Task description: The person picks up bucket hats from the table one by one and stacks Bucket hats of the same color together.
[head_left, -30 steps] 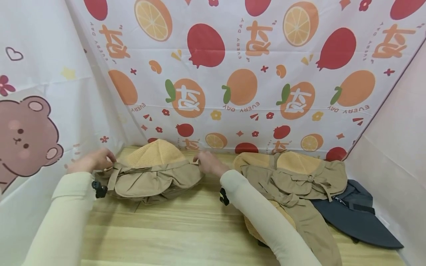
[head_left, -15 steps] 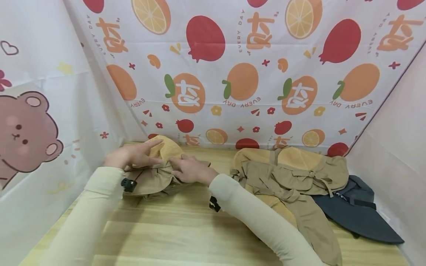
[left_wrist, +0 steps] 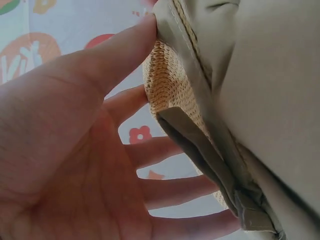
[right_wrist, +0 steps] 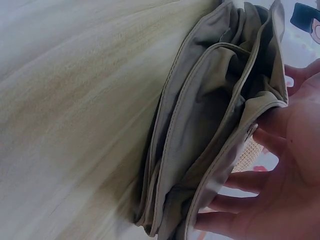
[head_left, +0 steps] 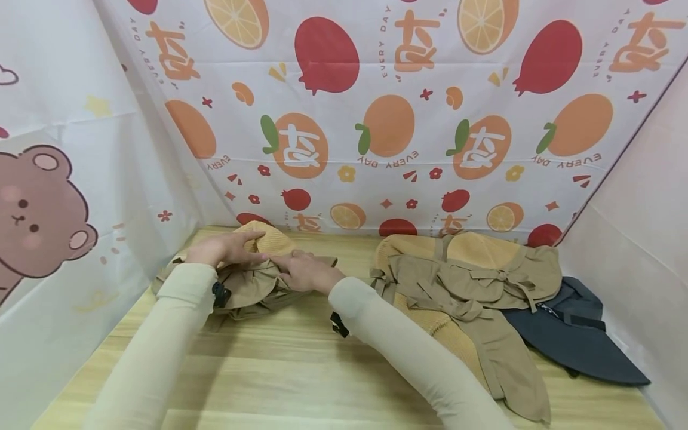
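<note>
Both hands have come inward since one second ago: then they gripped the two outer ends of the folded khaki sun hat; half a second ago they had already met over its middle, and they lie there now with little further shift. The hat itself looks more bunched than at first, its brim drawn in toward the centre. The head camera has tipped slightly, so the backdrop sits a little lower in view.

Left hand: fingers straight, laid flat across the woven straw crown, pointing toward the person's right. The left wrist view shows the palm open, thumb tip touching the khaki edge; nothing is pinched.

Right hand: fingers extended and resting on the khaki fabric just in front of the crown, fingertips almost touching those of the left hand. The right wrist view shows an open palm against the layered folds; no grasp.

Position of the hat: far-left part of the wooden table, close to the fruit-print backdrop. Its long axis runs left to right, across the person's front. It lies directly under both palms, so neither hand is nearer; the left covers the crown side, the right the brim side.

Well apart to the right: a pile of khaki hats, with a dark grey hat beside it, untouched.
</note>
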### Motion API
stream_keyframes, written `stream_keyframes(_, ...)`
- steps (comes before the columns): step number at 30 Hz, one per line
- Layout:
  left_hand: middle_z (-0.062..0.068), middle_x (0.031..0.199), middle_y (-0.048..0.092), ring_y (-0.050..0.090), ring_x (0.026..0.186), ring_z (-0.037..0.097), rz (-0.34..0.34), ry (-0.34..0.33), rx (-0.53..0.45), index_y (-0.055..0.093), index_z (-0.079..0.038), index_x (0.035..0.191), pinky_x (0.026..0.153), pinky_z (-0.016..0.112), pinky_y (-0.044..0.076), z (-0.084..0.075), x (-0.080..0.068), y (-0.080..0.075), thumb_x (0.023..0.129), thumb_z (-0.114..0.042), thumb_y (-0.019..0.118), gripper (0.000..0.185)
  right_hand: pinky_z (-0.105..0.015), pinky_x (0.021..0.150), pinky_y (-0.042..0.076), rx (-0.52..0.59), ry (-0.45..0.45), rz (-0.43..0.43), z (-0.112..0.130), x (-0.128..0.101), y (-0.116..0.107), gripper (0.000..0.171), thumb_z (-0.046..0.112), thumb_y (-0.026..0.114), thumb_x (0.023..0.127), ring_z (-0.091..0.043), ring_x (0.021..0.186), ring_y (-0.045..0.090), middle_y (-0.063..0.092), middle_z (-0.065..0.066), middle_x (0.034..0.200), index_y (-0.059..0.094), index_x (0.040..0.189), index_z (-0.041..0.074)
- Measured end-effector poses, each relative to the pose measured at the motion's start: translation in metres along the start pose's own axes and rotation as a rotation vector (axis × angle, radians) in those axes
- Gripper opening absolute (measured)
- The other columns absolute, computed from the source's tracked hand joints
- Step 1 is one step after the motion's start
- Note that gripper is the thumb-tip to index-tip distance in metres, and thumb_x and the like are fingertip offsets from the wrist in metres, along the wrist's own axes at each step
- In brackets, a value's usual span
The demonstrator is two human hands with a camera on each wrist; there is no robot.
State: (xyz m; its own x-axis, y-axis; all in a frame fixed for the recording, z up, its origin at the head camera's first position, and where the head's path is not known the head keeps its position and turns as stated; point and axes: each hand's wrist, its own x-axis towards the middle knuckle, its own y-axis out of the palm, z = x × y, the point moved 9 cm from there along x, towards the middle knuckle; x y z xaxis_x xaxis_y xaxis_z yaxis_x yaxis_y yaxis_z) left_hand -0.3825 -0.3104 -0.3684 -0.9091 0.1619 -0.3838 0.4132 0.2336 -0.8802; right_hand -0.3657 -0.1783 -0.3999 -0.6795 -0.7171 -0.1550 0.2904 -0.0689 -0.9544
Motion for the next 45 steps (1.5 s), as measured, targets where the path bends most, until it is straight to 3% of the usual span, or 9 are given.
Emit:
stream_keyframes(7,0.035,0.165,0.017,0.024,0.150,0.058,-0.002,-0.025,-0.017,0.023,-0.010,0.164,0.117,0.071,0.029,-0.001,0.001,-0.005,0.101,-0.050,0.060,0.082,-0.049,0.120,0.039,-0.014,0.061,-0.002,-0.006,0.003,-0.002,0.054,0.039,0.043,0.110,-0.029,0.153,0.037,0.036,-0.007,0.166,0.027,0.162,0.041)
stream_keyframes(19,0.034,0.166,0.016,0.022,0.150,0.058,0.020,-0.070,0.026,0.021,-0.015,0.165,0.116,0.072,0.029,0.003,0.000,-0.005,0.102,-0.056,0.056,0.083,-0.048,0.115,0.045,-0.031,0.073,-0.018,-0.002,0.001,-0.004,0.053,0.039,0.044,0.110,-0.029,0.148,0.044,0.040,-0.006,0.163,0.030,0.161,0.042)
stream_keyframes(27,0.031,0.168,0.012,0.016,0.151,0.058,0.018,-0.054,0.029,0.022,-0.013,0.165,0.117,0.073,0.026,0.006,0.002,-0.002,0.102,-0.053,0.057,0.083,-0.053,0.113,0.046,-0.039,0.091,-0.002,0.000,0.001,-0.001,0.054,0.041,0.045,0.110,-0.029,0.151,0.040,0.035,-0.006,0.167,0.028,0.161,0.043)
stream_keyframes(36,0.035,0.164,0.020,0.022,0.150,0.057,-0.031,-0.022,-0.004,0.023,-0.006,0.163,0.119,0.070,0.027,0.000,0.004,0.001,0.102,-0.042,0.061,0.080,-0.052,0.109,0.049,-0.083,0.135,0.018,-0.001,0.002,0.003,0.054,0.042,0.046,0.109,-0.029,0.148,0.043,0.037,-0.005,0.165,0.029,0.161,0.045)
stream_keyframes(45,0.035,0.164,0.021,0.024,0.150,0.057,-0.042,-0.025,-0.007,0.020,-0.005,0.163,0.118,0.069,0.028,-0.001,0.003,0.006,0.103,-0.042,0.061,0.082,-0.049,0.110,0.049,-0.087,0.093,0.012,-0.001,0.002,0.008,0.054,0.040,0.042,0.110,-0.026,0.147,0.045,0.039,-0.007,0.163,0.027,0.162,0.042)
